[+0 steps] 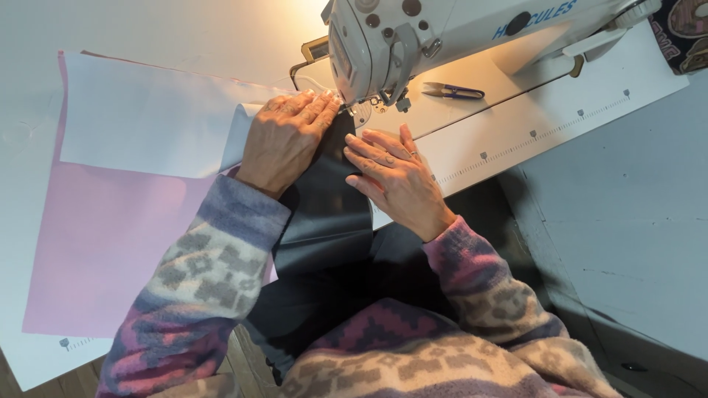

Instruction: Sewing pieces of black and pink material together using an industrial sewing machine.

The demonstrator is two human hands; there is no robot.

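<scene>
A strip of dark grey fabric (324,214) runs from my lap up under the presser foot (363,109) of a white sewing machine (413,33). My left hand (284,140) lies flat, palm down, on the fabric's left side, fingertips close to the foot. My right hand (394,173) presses flat on the fabric's right edge, fingers spread and pointing left. Neither hand grips anything; both rest on the cloth.
A large pink sheet (103,243) with a white sheet (147,118) over it covers the table to the left. Small thread snips (451,91) lie on the white sewing table (531,125) behind my right hand. A grey floor shows at right.
</scene>
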